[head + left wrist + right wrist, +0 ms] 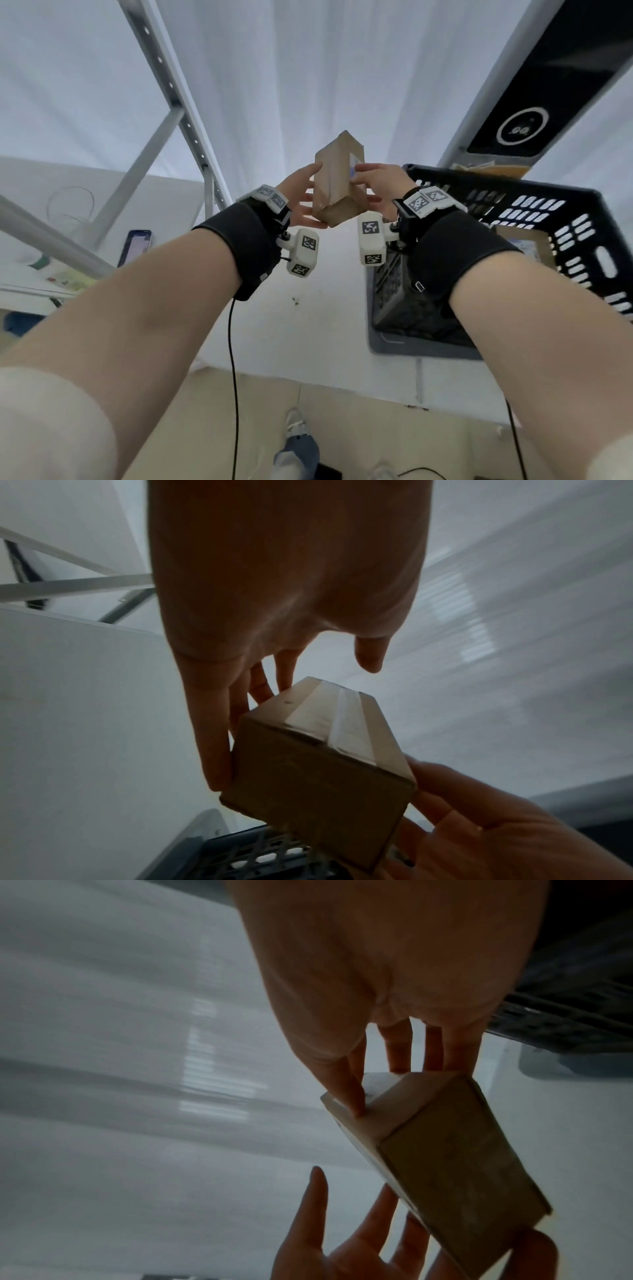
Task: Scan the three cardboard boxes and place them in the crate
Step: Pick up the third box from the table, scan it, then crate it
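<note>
A small cardboard box point(334, 186) with a white label is held up in the air between both hands, in front of a white curtain. My right hand point(368, 185) pinches it, thumb on the labelled face point(373, 1112) and fingers on the far side. My left hand point(310, 200) lies with straight fingers point(212, 737) flat against the box's point(322, 785) left face, thumb apart from it. The black plastic crate point(534, 212) stands just right of the hands. Another cardboard box point(524, 245) lies inside it.
A black scanner panel point(520, 130) with a round ring hangs at the upper right above the crate. The crate sits on a grey mat point(387, 342) on the white table. A phone point(135, 245) and a metal frame point(164, 78) are at the left.
</note>
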Action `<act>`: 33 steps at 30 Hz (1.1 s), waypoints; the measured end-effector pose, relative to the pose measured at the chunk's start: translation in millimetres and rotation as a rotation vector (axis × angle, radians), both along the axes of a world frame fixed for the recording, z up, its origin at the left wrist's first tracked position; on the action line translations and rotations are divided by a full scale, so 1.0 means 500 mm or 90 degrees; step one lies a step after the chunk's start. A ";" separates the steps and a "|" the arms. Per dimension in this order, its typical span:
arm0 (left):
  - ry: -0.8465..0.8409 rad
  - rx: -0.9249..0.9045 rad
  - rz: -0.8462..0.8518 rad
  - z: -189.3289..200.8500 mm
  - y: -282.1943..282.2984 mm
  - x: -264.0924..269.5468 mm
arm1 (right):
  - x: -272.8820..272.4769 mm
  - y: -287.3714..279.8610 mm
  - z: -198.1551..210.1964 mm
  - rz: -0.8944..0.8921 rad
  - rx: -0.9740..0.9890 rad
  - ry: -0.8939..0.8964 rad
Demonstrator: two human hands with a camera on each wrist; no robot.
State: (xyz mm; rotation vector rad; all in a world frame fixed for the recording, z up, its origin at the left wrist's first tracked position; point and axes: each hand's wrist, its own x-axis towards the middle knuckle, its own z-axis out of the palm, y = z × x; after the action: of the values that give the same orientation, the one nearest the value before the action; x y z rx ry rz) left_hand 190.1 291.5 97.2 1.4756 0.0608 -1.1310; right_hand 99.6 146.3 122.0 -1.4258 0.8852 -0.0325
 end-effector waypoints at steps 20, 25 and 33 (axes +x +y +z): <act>-0.303 -0.066 -0.143 0.405 -0.201 -0.348 | -0.396 -0.184 0.400 -0.007 -0.105 -0.223; -0.288 -0.095 -0.149 0.450 -0.234 -0.422 | -0.474 -0.216 0.442 -0.023 -0.118 -0.251; -0.292 -0.096 -0.207 0.517 -0.260 -0.488 | -0.568 -0.262 0.493 -0.062 -0.173 -0.221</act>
State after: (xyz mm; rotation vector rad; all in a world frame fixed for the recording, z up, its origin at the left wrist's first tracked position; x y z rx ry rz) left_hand -53.9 161.5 355.8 1.6092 -0.5877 -0.9969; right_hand -184.2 15.3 368.3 -1.5664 0.6777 -0.4756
